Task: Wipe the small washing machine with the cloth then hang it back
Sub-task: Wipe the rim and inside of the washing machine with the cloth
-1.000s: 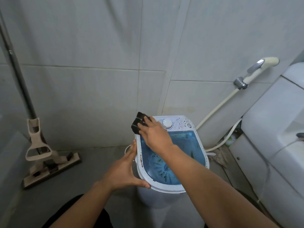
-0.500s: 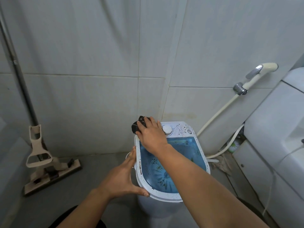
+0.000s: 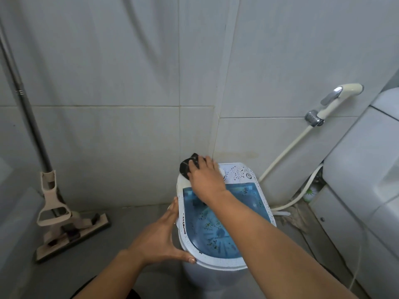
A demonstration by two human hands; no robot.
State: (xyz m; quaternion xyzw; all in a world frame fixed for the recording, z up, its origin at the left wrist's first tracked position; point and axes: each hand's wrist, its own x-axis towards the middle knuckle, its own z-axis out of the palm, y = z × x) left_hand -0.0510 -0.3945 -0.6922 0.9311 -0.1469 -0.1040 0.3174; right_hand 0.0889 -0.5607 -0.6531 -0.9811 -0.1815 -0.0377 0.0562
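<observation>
Head view, only one to go through. The right hand (image 3: pixel 206 179) is laid palm-down over a dark cloth (image 3: pixel 187 168) at the back left corner of the small washing machine (image 3: pixel 224 214), with the fingers (image 3: pixel 208 161) spread a bit and pressed flat rather than curled. The cloth is mostly covered by that hand, so just a bunched black edge is seen poking out past the knuckles. Whether it's actually pinched or only pushed down can't be told.

The left hand (image 3: pixel 158 236) is held wide open against the machine's left side, thumb (image 3: pixel 185 258) hooked along the front rim and the other fingers stretched up the side wall.

The machine is made of white plastic, rounded at the front, with a see-through blue lid (image 3: pixel 207 231) speckled with dark flecks. A dial on the top panel is half hidden behind the right hand. The lower body is cut off by the right forearm.

A flat mop (image 3: pixel 71 227) with a beige plastic frame and metal pole is leaned on the grey tiled wall at left. A cream bidet sprayer (image 3: pixel 336 98) with a hose is hung at right, next to a white toilet tank (image 3: pixel 362 169) that's cropped by the frame edge.
</observation>
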